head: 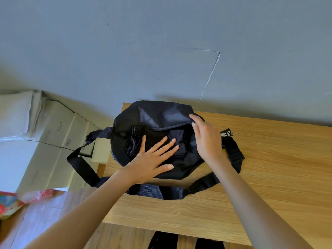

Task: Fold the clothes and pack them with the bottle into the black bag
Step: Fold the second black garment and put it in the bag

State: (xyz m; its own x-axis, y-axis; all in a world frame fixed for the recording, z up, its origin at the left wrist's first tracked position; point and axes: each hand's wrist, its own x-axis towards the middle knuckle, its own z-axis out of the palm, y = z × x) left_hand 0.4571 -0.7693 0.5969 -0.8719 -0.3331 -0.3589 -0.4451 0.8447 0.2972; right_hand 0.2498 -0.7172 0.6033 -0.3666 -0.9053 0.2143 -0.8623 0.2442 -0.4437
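Near edge of wooden worktop (269, 203): black strap (154, 192) looped across. Left hand (149, 162) flat, fingers spread, pressing dark clothes (161, 139) inside open black bag (156, 114). Right hand (206, 137) curled over bag's zipper rim. Bottle not visible. Beyond left: white boxes (59, 126); grey wall (161, 51) behind.

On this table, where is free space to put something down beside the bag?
The wooden table is bare right of the black bag, past its strap, and along the near edge below the handle. The far left corner is crowded: bag, left hand pressing the clothes, right hand at the opening.
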